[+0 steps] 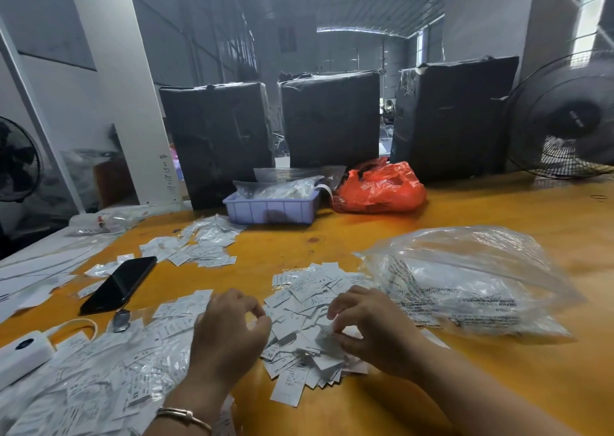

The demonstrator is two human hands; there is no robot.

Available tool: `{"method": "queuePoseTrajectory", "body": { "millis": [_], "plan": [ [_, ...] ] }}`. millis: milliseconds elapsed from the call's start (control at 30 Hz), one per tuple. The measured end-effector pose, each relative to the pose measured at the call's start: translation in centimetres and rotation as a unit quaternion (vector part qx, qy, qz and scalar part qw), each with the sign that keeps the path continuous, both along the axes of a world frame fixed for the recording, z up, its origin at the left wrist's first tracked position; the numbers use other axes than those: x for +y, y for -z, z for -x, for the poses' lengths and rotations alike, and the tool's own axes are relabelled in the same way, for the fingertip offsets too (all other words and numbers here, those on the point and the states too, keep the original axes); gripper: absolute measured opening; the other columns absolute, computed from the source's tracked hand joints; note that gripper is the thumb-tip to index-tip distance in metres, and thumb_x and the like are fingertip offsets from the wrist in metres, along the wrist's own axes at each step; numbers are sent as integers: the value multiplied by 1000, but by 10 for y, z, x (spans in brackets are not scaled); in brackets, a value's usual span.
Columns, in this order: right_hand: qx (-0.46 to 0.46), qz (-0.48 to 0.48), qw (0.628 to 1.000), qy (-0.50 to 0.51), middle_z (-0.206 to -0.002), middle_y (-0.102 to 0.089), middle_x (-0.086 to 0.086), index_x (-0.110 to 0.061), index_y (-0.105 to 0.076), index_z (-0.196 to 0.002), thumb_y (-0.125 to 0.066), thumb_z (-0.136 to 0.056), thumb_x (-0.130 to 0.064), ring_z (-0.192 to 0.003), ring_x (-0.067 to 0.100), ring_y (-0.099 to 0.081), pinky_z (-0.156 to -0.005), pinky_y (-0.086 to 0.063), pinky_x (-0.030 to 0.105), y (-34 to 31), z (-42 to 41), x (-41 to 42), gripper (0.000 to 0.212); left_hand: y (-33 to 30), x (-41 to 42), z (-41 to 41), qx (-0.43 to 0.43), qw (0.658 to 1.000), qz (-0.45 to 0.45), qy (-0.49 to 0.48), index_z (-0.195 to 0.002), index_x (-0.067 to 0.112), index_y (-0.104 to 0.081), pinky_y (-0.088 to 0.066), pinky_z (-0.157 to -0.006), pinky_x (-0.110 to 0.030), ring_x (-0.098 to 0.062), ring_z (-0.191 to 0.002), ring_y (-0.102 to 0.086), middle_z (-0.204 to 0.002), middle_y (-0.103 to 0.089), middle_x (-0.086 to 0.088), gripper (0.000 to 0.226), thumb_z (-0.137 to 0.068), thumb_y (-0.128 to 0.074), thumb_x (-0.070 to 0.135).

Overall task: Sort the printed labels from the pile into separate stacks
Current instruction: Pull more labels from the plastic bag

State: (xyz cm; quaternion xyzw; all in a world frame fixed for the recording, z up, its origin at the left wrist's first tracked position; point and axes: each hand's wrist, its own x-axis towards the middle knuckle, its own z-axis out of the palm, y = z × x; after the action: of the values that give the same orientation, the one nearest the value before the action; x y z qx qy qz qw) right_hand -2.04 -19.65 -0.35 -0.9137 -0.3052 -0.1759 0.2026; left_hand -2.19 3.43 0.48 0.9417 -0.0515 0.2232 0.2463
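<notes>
R hand (367,331) pinches a label (327,333) over the label pile (309,306). L hand (232,329) curled beside it, thumb & forefinger nearly touching; can't tell if holding anything.

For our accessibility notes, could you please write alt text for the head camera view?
A person's right hand pinches a label from the pile of printed labels on an orange table, the left hand curled beside it. A black phone lies left; a clear plastic bag lies right.

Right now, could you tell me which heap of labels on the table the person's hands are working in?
The central pile, between both hands: the right hand pinches a label there; the far heap lies untouched.
</notes>
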Motion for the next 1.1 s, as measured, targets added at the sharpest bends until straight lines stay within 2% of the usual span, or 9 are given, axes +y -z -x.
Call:
{"method": "queuePoseTrajectory", "body": {
  "millis": [133, 267, 400, 533, 600, 733, 967, 1100],
  "plan": [
    [-12, -45, 999, -5, -101, -70, -9, -19, -77, -86, -69, -86, -27, -94, 8, -55, -77, -47, 27, -3, 3, 3, 11, 5, -17, 3, 10, 986, 27, 165, -88, 35, -64, -32, -83, -9, 5, -107, -43, -101, -54, 25, 12, -84, -69, 25],
    [-24, -97, 995, -8, -87, -71, -7, -16, -77, -78, -77, -79, -24, -83, 8, -57, -68, -50, 30, -7, 5, 3, 8, 5, -23, 4, 43, 964, 29, 262, -103, 35, -68, -38, -91, -13, 8, -109, -48, -108, -59, 25, 20, -84, -73, 38],
    [-7, -152, 988, -2, -80, -71, -4, -12, -77, -72, -82, -73, -19, -77, 8, -59, -68, -50, 29, -11, 5, 4, 9, 4, -27, 4, 50, 960, 39, 272, -104, 29, -72, -46, -81, -15, 7, -95, -56, -103, -67, 17, 23, -82, -77, 30],
    [23, -182, 983, -20, -77, -71, -2, -13, -77, -74, -82, -73, -21, -72, 5, -58, -64, -49, 24, -11, 6, 7, 10, 3, -26, 5, 17, 961, 49, 273, -90, 23, -76, -53, -72, -25, -2, -80, -63, -86, -72, 13, 6, -84, -75, 20],
    [26, -180, 983, -27, -75, -70, -3, -15, -76, -76, -81, -74, -21, -69, 1, -57, -61, -46, 18, -10, 6, 8, 8, 3, -26, 5, -1, 962, 52, 270, -85, 19, -77, -52, -65, -23, -6, -74, -63, -78, -72, 13, 4, -84, -76, 16],
    [35, -184, 982, -19, -71, -70, -4, -15, -76, -74, -82, -74, -19, -64, -2, -56, -60, -47, 19, -10, 5, 6, 7, 2, -26, 4, -9, 964, 47, 263, -82, 21, -75, -43, -60, -10, -5, -72, -62, -73, -68, 18, 8, -84, -75, 14],
    [18, -182, 983, -8, -68, -67, -5, -14, -74, -72, -83, -72, -20, -60, -3, -52, -58, -46, 19, -11, 7, 7, 10, 3, -27, 5, -10, 967, 51, 248, -77, 28, -72, -44, -59, -12, -4, -71, -61, -70, -67, 17, 16, -83, -75, 13],
    [16, -199, 980, 2, -66, -67, -2, -11, -73, -69, -85, -70, -21, -61, 1, -52, -59, -47, 27, -15, 8, 5, 15, 2, -28, 5, -14, 966, 57, 252, -78, 23, -74, -44, -58, -13, -5, -70, -61, -70, -67, 17, 10, -84, -75, 15]
  ]
}}
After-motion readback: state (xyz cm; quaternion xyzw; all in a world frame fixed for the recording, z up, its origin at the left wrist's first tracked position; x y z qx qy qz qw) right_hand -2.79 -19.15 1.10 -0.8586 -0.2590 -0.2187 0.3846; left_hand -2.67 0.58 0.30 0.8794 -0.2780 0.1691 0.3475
